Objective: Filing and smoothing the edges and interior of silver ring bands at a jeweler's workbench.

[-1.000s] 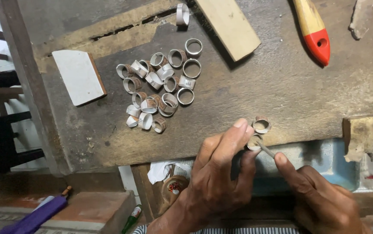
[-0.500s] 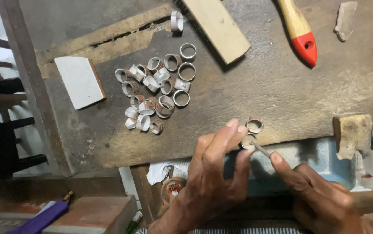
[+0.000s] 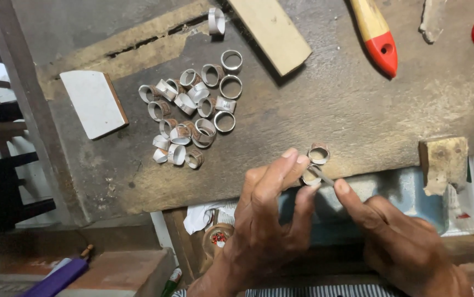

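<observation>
Left hand (image 3: 267, 220) pinching a small metal ring (image 3: 310, 176) at the workbench's (image 3: 358, 110) near edge, steadied for the thin tool (image 3: 323, 176) gripped in the right hand (image 3: 402, 242), finished-looking ring pile (image 3: 193, 110) far left.

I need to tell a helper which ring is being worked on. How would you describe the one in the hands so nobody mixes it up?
On the worn wooden bench, look at its near edge, right of the ring pile. The ring is pinched in the left hand fingertips, a thin tool from the right hand touching it; a lone ring lies just behind.
</observation>
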